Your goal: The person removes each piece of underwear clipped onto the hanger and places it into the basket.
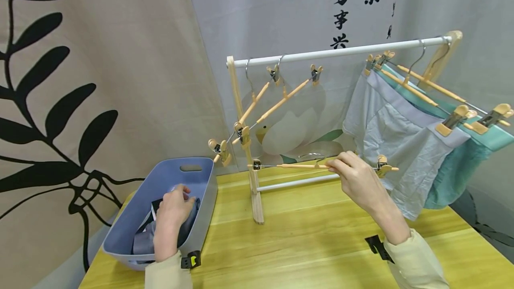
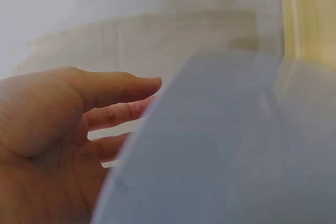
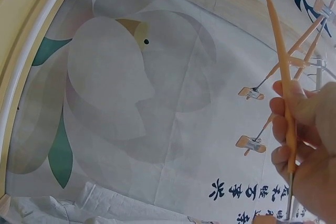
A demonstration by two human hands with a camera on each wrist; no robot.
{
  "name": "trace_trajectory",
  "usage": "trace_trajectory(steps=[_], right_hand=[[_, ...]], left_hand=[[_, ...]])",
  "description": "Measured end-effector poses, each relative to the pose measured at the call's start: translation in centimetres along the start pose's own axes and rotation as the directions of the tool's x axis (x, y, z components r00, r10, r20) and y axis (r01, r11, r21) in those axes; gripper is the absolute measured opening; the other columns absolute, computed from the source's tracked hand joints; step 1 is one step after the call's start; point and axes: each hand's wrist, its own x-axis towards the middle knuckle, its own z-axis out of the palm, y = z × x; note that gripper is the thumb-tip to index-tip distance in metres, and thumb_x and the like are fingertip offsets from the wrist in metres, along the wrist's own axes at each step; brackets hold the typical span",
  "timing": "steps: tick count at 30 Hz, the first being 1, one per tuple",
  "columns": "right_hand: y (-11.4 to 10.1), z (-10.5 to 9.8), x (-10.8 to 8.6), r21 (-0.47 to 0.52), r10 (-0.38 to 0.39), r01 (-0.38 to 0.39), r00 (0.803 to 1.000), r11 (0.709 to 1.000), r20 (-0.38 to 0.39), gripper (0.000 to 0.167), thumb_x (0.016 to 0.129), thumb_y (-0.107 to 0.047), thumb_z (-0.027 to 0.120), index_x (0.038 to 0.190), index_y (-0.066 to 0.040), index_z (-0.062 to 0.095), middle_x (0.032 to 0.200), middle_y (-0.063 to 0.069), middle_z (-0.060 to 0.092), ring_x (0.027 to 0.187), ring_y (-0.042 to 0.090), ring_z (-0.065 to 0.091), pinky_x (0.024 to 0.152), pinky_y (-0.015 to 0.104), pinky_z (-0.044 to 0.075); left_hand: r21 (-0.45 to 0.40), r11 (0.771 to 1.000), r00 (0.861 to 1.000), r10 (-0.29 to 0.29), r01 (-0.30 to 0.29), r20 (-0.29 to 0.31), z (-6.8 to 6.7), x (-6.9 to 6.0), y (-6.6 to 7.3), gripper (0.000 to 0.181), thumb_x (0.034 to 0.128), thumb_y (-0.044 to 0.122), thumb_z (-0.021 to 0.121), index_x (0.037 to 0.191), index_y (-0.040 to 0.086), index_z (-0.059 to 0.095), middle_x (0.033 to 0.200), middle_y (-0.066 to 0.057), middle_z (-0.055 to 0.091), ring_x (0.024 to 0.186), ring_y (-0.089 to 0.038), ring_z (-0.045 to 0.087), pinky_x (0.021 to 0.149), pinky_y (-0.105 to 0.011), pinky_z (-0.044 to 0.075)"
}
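My right hand (image 1: 359,182) grips the wooden bar of a clip hanger (image 1: 295,165) held level in front of the rack. In the right wrist view the fingers curl round that hanger (image 3: 285,69), which has a clip at its upper end and carries no garment. Inside the blue-grey basket (image 1: 205,195), my left hand (image 1: 173,213) is over folded dark and grey clothes (image 1: 144,241). In the left wrist view the left hand (image 2: 63,124) has its thumb straight and fingers loosely bent, with nothing seen between them; the basket wall (image 2: 210,145) covers part of the fingers.
A small rack with a white rail (image 1: 305,55) stands on the wooden table (image 1: 289,244). Two bare clip hangers (image 1: 283,99) hang at its left. Light grey shorts (image 1: 385,124) and teal shorts (image 1: 453,182) hang clipped at its right. A printed curtain (image 1: 132,79) is behind.
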Motion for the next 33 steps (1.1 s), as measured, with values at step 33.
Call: trace_trajectory(steps=[33], right_hand=[[0.1,-0.2,0.0,-0.03,0.003,-0.002,1.0,1.0,0.014,0.034,0.098,-0.022,0.046,0.085,-0.001,0.069,0.076,0.003,0.057,0.07,0.015,0.052,0.063,0.024,0.044]], left_hand=[[-0.321,0.88,0.93,0.285,-0.35,-0.232,6.7,4.9,9.4,0.047,0.0907,0.026,0.064,0.131,0.007,0.049,0.124,-0.017,0.062,0.11,-0.036,0.062,0.086,-0.051,0.052]])
